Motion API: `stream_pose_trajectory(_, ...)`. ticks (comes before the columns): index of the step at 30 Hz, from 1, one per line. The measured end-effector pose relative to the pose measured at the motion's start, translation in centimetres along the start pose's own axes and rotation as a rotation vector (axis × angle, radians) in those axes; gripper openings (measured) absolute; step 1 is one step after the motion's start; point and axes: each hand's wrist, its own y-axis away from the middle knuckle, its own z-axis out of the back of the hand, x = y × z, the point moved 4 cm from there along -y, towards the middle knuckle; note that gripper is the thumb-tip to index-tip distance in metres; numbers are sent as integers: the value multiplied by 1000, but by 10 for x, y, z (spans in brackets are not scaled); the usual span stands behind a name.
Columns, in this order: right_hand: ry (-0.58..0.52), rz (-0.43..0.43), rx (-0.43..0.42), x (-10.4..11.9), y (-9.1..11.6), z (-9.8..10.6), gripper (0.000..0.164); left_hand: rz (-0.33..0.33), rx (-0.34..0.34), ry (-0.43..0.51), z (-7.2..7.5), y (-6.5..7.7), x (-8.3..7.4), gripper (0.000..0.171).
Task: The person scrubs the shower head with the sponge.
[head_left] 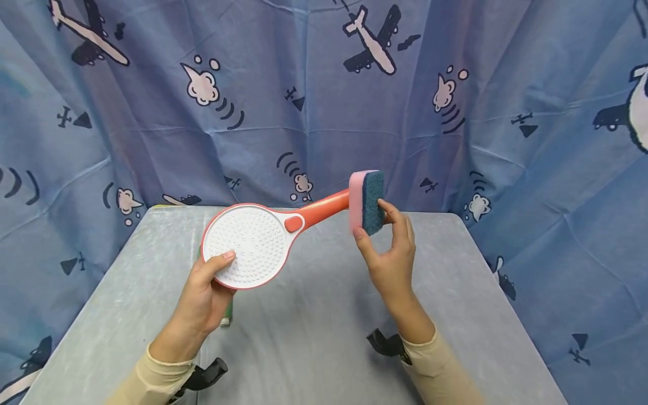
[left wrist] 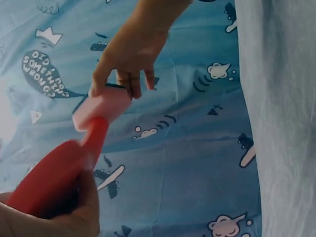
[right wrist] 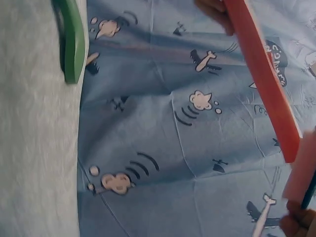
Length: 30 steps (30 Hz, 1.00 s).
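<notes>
A red and white handheld shower head (head_left: 248, 242) is held up in the air by my left hand (head_left: 199, 298). The left thumb lies over its white nozzle face, and the red handle (head_left: 326, 207) slants up to the right. My right hand (head_left: 395, 267) pinches a sponge (head_left: 356, 199), pink on one side and dark green scouring pad on the other. The sponge's pink side meets the tip of the handle, also visible in the left wrist view, where the sponge (left wrist: 101, 107) covers the handle's end.
A green object (right wrist: 73, 44) lies on the grey table (head_left: 314, 337), mostly hidden behind my left hand in the head view. A blue curtain (head_left: 268, 107) with airplane prints hangs behind and at both sides of the table.
</notes>
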Motion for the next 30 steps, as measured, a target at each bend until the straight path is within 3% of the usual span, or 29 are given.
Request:
stream_pose_trajectory(3,183,106,-45,7,1,-2,60,6,50,-28,-3,3,0,38)
stream_pose_trajectory(6,304,288,-58,19,8,-11,60,-2,79,-26,-5,4,2,39)
stream_pose_trajectory(10,270,553,71,38,22,-30,60,-10,74,-1,-4,2,7,41)
stream_pose_trajectory(12,272,625,132,42,26,-35,61,-9,64,12,-2,2,10,41)
stream_pose_trajectory(15,329,601,114,37,21,-31,61,-11,53,37,0,1,12,42)
stream_pose_trajectory(20,424,366,-26,13,-1,-5,60,-17,74,48,-3,0,10,42)
stream_pose_trajectory(23,414,311,-79,8,-5,4,60,-22,91,29,-5,-1,7,41)
stream_pose_trajectory(26,384,378,-67,16,1,-2,60,-21,90,17,-6,-1,6,42)
stream_pose_trajectory(30,307,585,18,35,19,-21,60,-1,80,25,-6,-1,7,44)
